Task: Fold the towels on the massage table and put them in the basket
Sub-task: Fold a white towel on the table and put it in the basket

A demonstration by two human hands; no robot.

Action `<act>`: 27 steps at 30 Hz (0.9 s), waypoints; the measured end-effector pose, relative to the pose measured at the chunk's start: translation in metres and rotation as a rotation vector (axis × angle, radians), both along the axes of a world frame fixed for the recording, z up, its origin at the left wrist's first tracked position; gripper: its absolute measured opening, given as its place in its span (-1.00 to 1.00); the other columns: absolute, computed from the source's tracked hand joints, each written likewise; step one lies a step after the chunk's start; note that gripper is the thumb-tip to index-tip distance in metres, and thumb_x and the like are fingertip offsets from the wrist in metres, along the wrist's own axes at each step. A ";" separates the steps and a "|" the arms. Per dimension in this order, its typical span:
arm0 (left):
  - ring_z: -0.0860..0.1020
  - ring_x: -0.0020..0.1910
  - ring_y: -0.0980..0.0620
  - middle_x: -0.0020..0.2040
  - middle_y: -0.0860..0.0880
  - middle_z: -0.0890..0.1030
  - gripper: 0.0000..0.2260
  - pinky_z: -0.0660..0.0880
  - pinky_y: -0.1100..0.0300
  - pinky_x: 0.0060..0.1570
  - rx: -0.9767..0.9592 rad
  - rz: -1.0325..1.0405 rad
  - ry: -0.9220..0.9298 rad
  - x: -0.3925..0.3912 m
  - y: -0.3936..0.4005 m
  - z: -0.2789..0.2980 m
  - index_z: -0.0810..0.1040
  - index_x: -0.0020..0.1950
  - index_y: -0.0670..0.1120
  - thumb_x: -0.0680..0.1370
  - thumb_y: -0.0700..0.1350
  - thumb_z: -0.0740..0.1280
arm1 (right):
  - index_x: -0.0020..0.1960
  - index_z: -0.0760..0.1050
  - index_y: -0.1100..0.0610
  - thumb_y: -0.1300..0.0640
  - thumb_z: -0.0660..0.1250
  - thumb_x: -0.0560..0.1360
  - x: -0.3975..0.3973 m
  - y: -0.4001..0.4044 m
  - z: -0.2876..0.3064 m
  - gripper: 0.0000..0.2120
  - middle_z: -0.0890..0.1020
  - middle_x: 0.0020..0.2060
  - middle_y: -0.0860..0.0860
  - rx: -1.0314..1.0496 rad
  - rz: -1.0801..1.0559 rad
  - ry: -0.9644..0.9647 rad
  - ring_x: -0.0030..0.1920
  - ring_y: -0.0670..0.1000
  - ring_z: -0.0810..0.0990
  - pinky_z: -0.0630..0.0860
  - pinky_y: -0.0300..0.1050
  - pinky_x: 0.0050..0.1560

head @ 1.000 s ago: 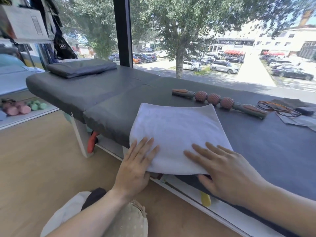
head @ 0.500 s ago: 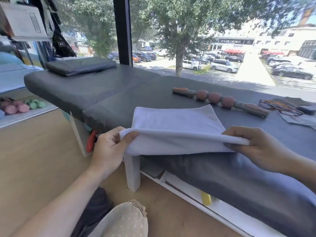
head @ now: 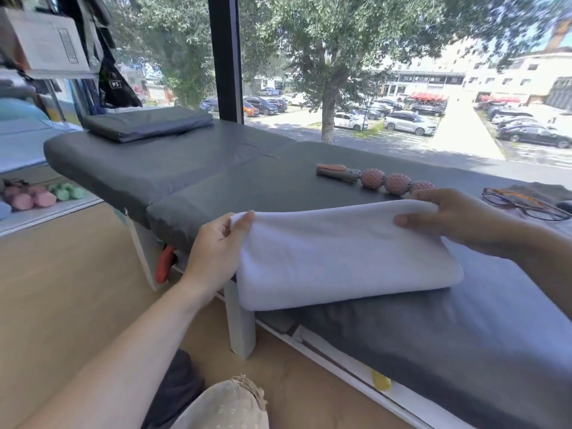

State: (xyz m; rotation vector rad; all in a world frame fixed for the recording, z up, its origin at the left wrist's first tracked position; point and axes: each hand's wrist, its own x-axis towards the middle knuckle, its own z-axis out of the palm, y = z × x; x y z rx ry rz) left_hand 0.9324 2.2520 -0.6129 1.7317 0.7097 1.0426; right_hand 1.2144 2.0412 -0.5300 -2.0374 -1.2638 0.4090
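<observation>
A white towel [head: 334, 258] lies on the near edge of the grey massage table [head: 216, 181], its top layer folded over away from me. My left hand [head: 216, 246] pinches the towel's far left corner between thumb and fingers. My right hand [head: 458, 215] grips the far right corner, fingers curled over the top of the fold. The towel's near edge overhangs the table rim slightly. No basket is in view.
A massage roller [head: 374, 179] with pink spiky balls lies behind the towel. Glasses [head: 523, 204] and a dark cloth sit at the right. A grey folded pad [head: 148, 123] rests at the table's far left end. Wooden floor lies below, a window behind.
My hands went from pressing flat on the towel to pinching its near corners, then lifted that edge and carried it away from me over the towel, folding it in half.
</observation>
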 end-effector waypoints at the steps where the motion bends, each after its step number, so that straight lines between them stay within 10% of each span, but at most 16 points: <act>1: 0.59 -0.26 0.04 -0.18 -0.12 0.69 -0.64 0.47 0.08 -0.23 0.001 0.015 0.022 0.006 0.008 0.000 0.66 -0.10 -0.07 0.60 0.19 0.31 | -0.12 0.64 0.01 -0.04 0.49 0.48 0.003 0.008 -0.005 -0.87 0.68 -0.20 0.05 -0.016 -0.035 -0.021 -0.17 0.14 0.65 0.53 0.02 -0.13; 8: 0.36 -0.33 -0.02 -0.32 -0.15 0.44 -0.52 0.29 0.11 -0.28 0.002 0.115 0.351 0.037 0.057 -0.004 0.46 -0.17 -0.34 0.53 0.10 0.41 | -0.13 0.56 0.06 -0.04 0.47 0.48 0.015 0.033 -0.040 -0.81 0.60 -0.29 0.10 -0.024 -0.220 -0.303 -0.28 0.04 0.51 0.31 -0.09 -0.32; 19: 0.57 -0.20 0.05 -0.15 0.04 0.62 -0.80 0.47 0.14 -0.23 0.142 0.042 0.762 0.029 0.051 0.029 0.60 -0.08 0.01 0.47 0.10 0.48 | 0.19 0.59 -0.09 -0.11 0.34 0.55 0.017 0.043 -0.043 -0.75 0.54 0.02 -0.07 -0.156 -0.268 -0.364 0.18 0.09 0.53 0.30 -0.14 0.02; 27: 0.41 -0.33 0.00 -0.33 -0.05 0.50 -0.44 0.30 0.11 -0.26 0.132 -0.144 0.802 0.019 0.050 0.033 0.51 -0.19 -0.24 0.28 0.24 0.57 | -0.17 0.60 0.16 -0.19 0.46 0.43 0.017 0.036 -0.025 -0.61 0.66 -0.30 0.02 -0.401 -0.217 -0.235 -0.23 0.04 0.58 0.39 -0.09 -0.27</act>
